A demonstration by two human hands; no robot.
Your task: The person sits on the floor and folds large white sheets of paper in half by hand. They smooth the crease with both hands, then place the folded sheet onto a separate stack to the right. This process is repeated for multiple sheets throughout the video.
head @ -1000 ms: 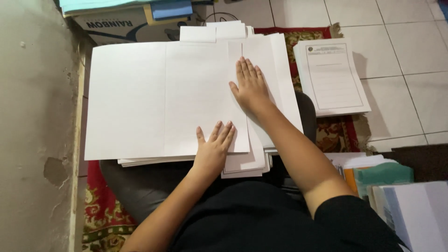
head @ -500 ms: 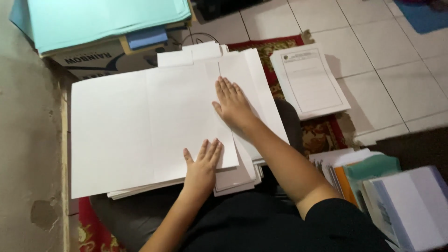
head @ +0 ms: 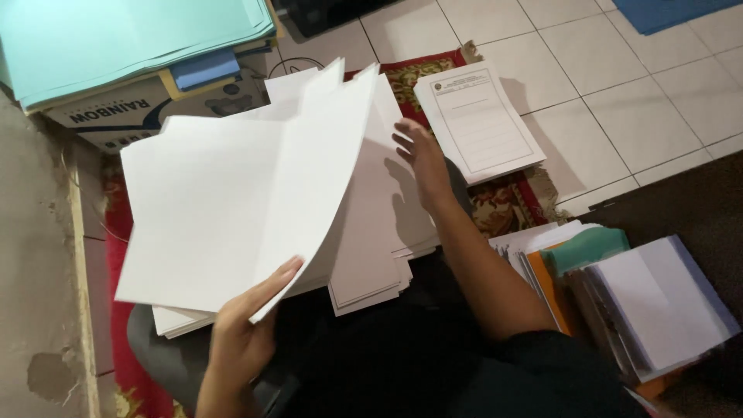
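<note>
While seated on the rug with a stack of paper across the lap, gripped a raised sheaf of big white sheets by one lower corner only, pinched in the left hand. Had the right hand spread flat and released, grasping nothing, fingertips resting on the far right part of the stack below the raised sheaf. Risked, most of all, a slide: held many sheets by a very small pinch, fanned apart along the top edge, tilted up and bowed through the middle. Could easily have let the inner sheets slip free and spill left toward the grey concrete strip, or forward against the cardboard box with its pale blue-green sheets on top. Could also have creased the pinched corner, judging by the weight hanging from it. Sat unevenly besides, with the stack on the lap stepped at its near edge and several layers jutting past the rest, so might have toppled onto the rug at any shift of the legs. Lay close to other piles too, namely a stack of printed forms just beyond the right hand, partly on the tiled floor, and a pile of folders near the right elbow, so might have got mixed in with them if scattered.
</note>
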